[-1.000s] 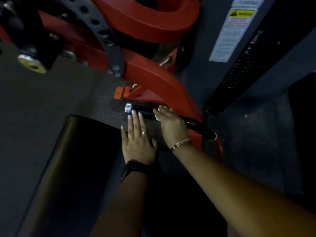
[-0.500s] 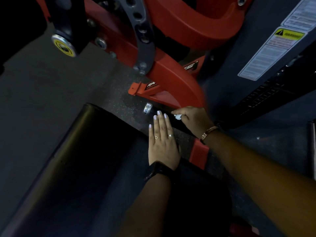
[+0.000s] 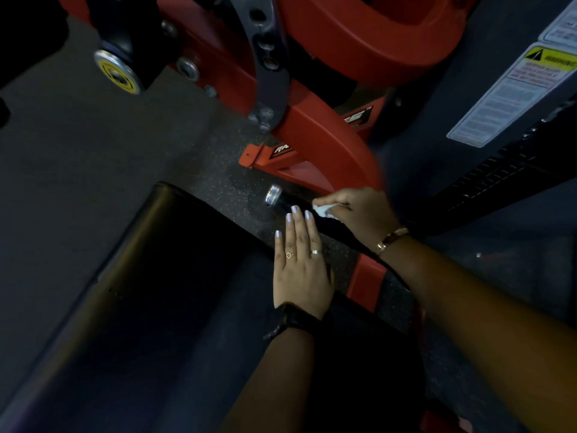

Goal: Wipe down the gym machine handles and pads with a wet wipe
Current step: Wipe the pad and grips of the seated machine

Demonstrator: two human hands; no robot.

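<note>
Wet wipe (image 3: 324, 210) is now pinched by right hand (image 3: 362, 214) fingers on the handle (image 3: 282, 204), so wiping is judged ongoing; left hand (image 3: 301, 270), at seven o'clock, is kept flat-fingered.

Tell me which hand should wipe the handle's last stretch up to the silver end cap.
Right. The right hand pinches the wet wipe against the handle, just short of the end cap; the left hand lies flat, fingers straight, holding nothing.

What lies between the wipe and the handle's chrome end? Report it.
The left grip: its fingertips lie across the black handle, between the wipe and the chrome end cap.
</note>
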